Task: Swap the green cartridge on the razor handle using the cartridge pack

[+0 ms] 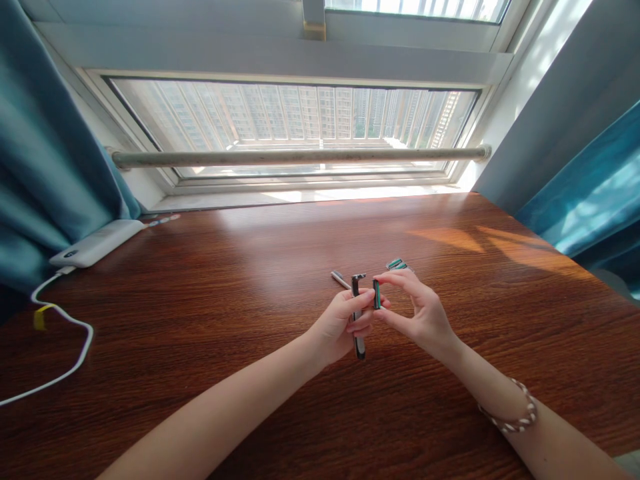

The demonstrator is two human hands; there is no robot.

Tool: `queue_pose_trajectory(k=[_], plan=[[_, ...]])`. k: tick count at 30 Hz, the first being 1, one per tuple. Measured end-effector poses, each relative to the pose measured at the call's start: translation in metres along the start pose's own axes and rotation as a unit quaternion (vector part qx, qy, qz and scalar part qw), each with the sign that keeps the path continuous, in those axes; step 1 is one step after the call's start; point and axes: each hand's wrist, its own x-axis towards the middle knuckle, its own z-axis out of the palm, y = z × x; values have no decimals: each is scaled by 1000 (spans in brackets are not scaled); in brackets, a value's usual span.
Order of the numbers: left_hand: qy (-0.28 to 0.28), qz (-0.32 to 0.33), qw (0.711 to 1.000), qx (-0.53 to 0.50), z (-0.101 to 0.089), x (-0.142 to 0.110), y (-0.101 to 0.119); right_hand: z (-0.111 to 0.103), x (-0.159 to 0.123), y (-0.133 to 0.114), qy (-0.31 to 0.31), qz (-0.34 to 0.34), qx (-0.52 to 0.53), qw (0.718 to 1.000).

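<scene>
My left hand [345,320] is closed around a dark razor handle [357,293], which stands nearly upright with its bent head end at the top. Between the thumb and a fingertip of my right hand [417,307] is a small razor blade cartridge [377,295], black with a green strip, held by its two ends. The cartridge is just right of the handle, close to my left thumb, and does not sit on the handle's head. Behind my right hand several more cartridges [399,265] lie on the table. A silver rod-like piece [340,279] lies behind my left hand, partly hidden by it.
The brown wooden table [200,320] reaches to the window sill. On the left lies a white power bank [100,243] with a white cable [85,343] running to the table's left edge. A metal bar [300,158] crosses the window, and blue curtains [55,133] hang at both sides.
</scene>
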Motion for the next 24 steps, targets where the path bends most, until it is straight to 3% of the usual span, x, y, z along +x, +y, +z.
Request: queue_pose_trajectory(k=[19,22,24], plan=[[5,8,1000,28,-4,1,-1,-1,1,1,5,-3,-27,1000],[17,15,998,63,-3,1,0,1,0,5,18,42,26,999],[43,49,992,104,-2,2,1,4,-2,8,26,108,121,987]])
